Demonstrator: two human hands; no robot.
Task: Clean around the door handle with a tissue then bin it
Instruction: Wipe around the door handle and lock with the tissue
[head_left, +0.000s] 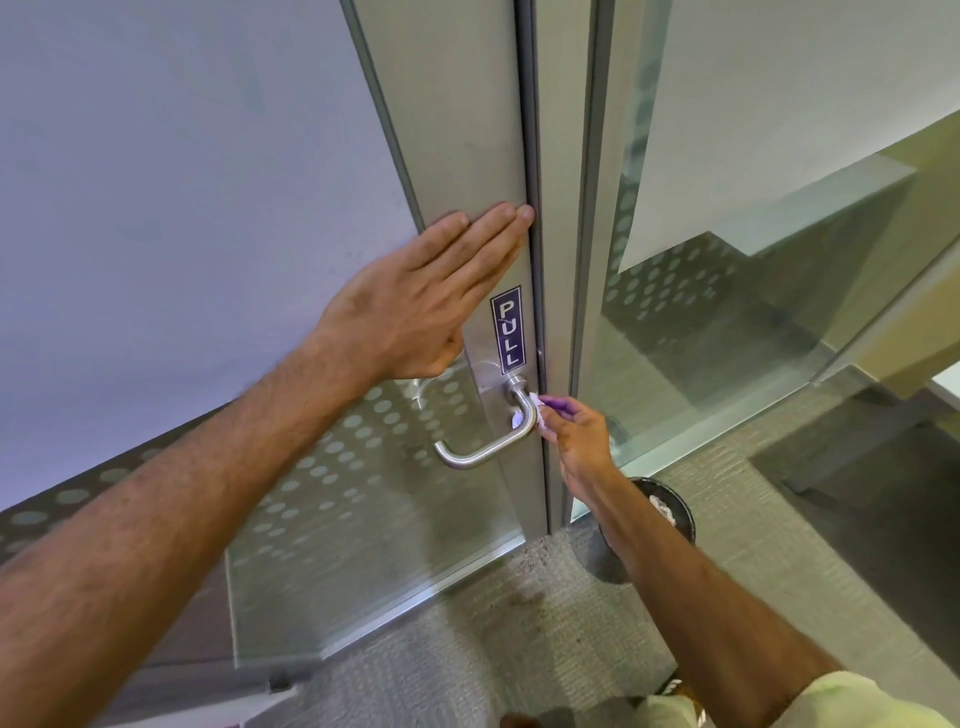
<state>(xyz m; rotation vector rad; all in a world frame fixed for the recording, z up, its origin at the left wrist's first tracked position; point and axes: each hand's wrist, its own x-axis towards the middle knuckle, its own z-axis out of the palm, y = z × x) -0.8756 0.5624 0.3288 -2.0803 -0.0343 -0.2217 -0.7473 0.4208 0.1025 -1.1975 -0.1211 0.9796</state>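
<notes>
A silver lever door handle (485, 447) sticks out from the metal frame of a glass door (457, 156), just below a dark blue PULL sticker (507, 330). My right hand (579, 441) pinches a small white tissue (537, 413) and presses it against the handle's neck, partly behind the lever. My left hand (415, 306) lies flat on the door frame above the sticker, fingers together and straight, holding nothing. A round black bin (670, 512) stands on the floor behind my right forearm, with something white crumpled inside.
Frosted glass with dots fills the door's lower panel (337, 493). A fixed glass wall (727, 312) stands to the right of the door. Grey carpet (519, 639) covers the floor. A shoe tip (675, 688) shows at the bottom.
</notes>
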